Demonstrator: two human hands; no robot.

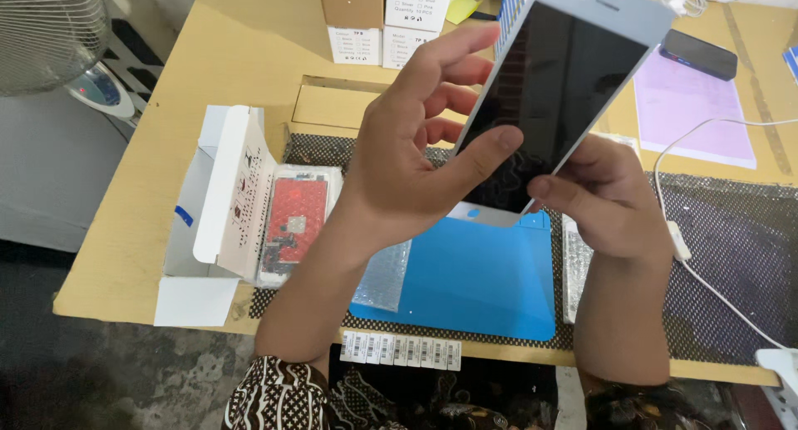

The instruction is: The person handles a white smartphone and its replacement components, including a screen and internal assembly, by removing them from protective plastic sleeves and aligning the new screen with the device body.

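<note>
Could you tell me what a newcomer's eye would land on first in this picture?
First, the white-framed phone screen held up at centre, its glass dark, gripped by the left hand and right hand. Below it lies a bright blue mat on the table. At left, an open white box holds another screen part.

quick count from my side: two hands, left [399, 160] and right [615, 201], both on one white-framed phone screen [557, 89]. one more screen panel, red back up [295, 222], in one open white box [224, 189]. one blue mat [482, 280], one bubble wrap piece [384, 276], one barcode sticker strip [401, 349], one dark phone [700, 54], one white cable [677, 239], one fan [50, 31], four small cartons up top [386, 19].
</note>
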